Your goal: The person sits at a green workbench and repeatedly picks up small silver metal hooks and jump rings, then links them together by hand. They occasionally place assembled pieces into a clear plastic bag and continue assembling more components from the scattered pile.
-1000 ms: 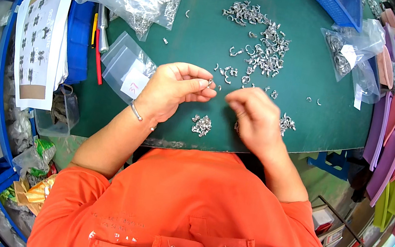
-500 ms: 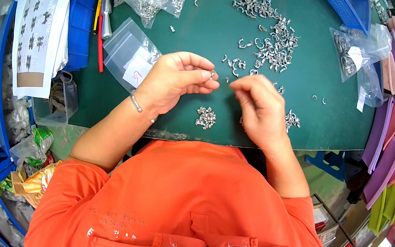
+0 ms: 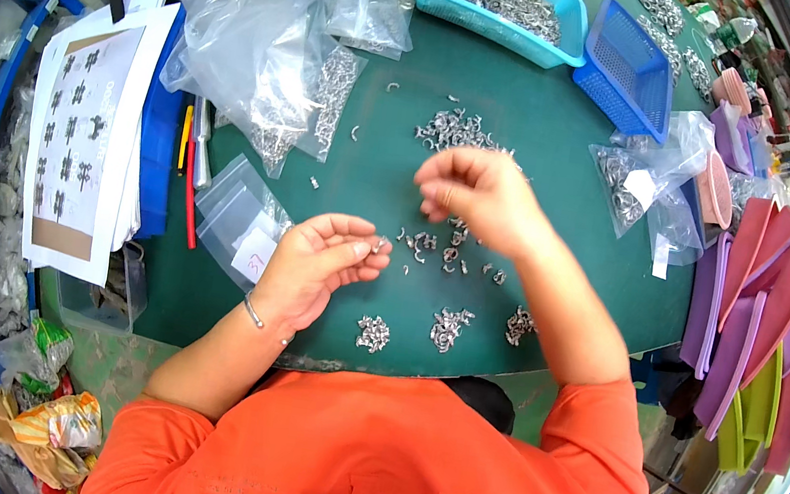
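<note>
My left hand [image 3: 314,264] is closed in a pinch on a small silvery metal piece [image 3: 378,244], held between thumb and fingertips above the green table [image 3: 359,176]. Further forward and to the right, my right hand [image 3: 483,197] has its fingers curled with the thumb against them; whatever it may hold is hidden. It hovers beside a heap of small curved metal pieces [image 3: 457,131] and partly covers it. Loose curved pieces [image 3: 423,242] lie below that hand. Along the near edge sit three little piles: a left one [image 3: 373,334], a middle one [image 3: 449,329] and a right one [image 3: 519,325].
Clear plastic bags [image 3: 250,55] with metal parts lie at the back left, near a zip bag [image 3: 243,216] and a red pen [image 3: 190,203]. At the back stand a light-blue basket [image 3: 505,35] of rings and a darker blue basket [image 3: 626,72]. Printed sheets [image 3: 81,142] lean on the left.
My right hand has moved forward, away from my left hand, toward the far heap. The left keeps its small metal piece. The view has tilted up, showing more of the table's back.
</note>
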The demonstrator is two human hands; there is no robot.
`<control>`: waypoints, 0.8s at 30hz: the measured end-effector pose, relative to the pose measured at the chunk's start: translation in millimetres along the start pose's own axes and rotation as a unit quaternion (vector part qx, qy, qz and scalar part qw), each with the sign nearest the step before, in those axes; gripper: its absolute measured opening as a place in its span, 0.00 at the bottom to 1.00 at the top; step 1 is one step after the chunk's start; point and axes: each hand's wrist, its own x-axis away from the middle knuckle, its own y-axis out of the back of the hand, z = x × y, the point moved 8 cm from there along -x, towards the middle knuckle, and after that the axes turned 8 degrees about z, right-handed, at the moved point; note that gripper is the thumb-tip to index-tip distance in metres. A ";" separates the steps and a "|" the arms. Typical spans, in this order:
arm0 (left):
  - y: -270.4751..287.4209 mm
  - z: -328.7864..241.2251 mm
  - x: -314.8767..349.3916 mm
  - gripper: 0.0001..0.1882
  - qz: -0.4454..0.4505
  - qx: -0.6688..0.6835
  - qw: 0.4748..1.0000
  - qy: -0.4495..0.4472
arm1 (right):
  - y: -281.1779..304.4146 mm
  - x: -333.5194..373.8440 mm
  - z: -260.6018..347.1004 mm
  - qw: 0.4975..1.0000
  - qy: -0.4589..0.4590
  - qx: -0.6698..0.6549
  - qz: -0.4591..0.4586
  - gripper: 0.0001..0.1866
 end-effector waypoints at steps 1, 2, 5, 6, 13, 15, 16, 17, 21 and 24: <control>0.7 -0.8 -1.3 0.11 0.001 0.012 1.000 -0.012 | 5.8 -8.4 4.8 0.998 0.020 0.049 0.014 0.07; 3.9 -1.4 -0.8 0.10 -0.003 0.025 0.999 -0.026 | 6.0 -13.6 11.3 0.997 0.026 0.075 0.004 0.08; 5.9 -6.9 -0.4 0.09 -0.011 0.025 0.999 -0.036 | -28.5 -2.2 36.6 0.964 0.138 0.223 0.030 0.09; 6.7 -7.1 -0.6 0.09 -0.011 0.021 0.999 -0.038 | -44.5 3.7 38.3 0.948 0.195 0.248 0.053 0.11; 12.4 1.3 -4.8 0.12 -0.024 0.019 0.999 -0.011 | -49.6 3.5 34.6 0.923 0.206 0.322 0.052 0.05; 10.2 -4.6 -2.8 0.10 -0.033 0.012 0.999 -0.026 | -13.7 -15.1 40.7 0.963 0.112 0.245 0.004 0.04; 10.0 -7.1 -2.8 0.10 -0.031 0.007 0.999 -0.033 | 5.5 -26.7 42.2 0.978 0.063 0.200 -0.017 0.03; 11.5 -8.4 -1.7 0.09 -0.032 0.003 0.999 -0.039 | 33.5 -36.5 56.3 0.985 0.107 0.106 -0.079 0.05; 12.7 -6.2 -2.6 0.08 -0.023 0.013 0.998 -0.049 | 140.8 -60.7 63.1 0.919 0.221 -0.153 -0.290 0.12; 15.9 -4.0 1.1 0.08 -0.037 -0.017 0.998 -0.045 | 179.1 -49.1 31.7 0.926 0.207 -0.106 -0.296 0.13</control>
